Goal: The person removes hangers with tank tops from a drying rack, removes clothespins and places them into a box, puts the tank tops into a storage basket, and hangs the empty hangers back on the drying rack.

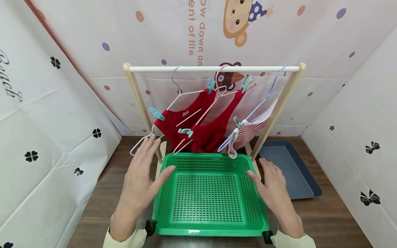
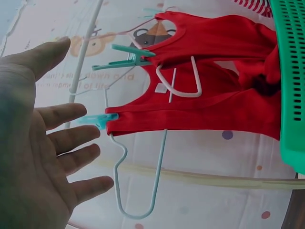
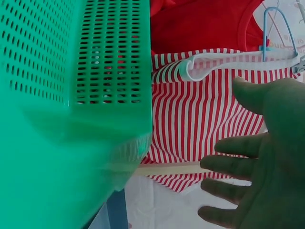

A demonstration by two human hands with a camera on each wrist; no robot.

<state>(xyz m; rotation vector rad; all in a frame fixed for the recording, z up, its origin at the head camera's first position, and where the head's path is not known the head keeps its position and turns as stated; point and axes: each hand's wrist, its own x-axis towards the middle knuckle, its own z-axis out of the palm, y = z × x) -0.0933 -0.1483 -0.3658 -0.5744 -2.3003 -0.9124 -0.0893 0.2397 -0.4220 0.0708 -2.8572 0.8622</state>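
A green plastic basket (image 1: 211, 227) with perforated sides stands on the table between both hands. My left hand (image 1: 139, 182) hovers at its left side, fingers spread and thumb apart, holding nothing. Over the basket's right edge my right hand (image 1: 274, 184) is held with straight fingers, also holding nothing. Behind the basket, two red sleeveless garments (image 1: 192, 106) hang on a white hanger and a pink hanger, fastened with teal clothespins (image 1: 157, 113). A red-striped garment (image 3: 200, 114) hangs from a blue hanger (image 1: 263, 100) at the right, with a grey clip on it.
A rack with a white rail (image 1: 198, 69) and wooden posts (image 1: 279, 106) stands behind the basket. At the right lies a dark grey tray (image 1: 289, 168) on the wooden table (image 1: 102, 210). Printed cloth walls (image 1: 77, 113) enclose the table at the back and sides.
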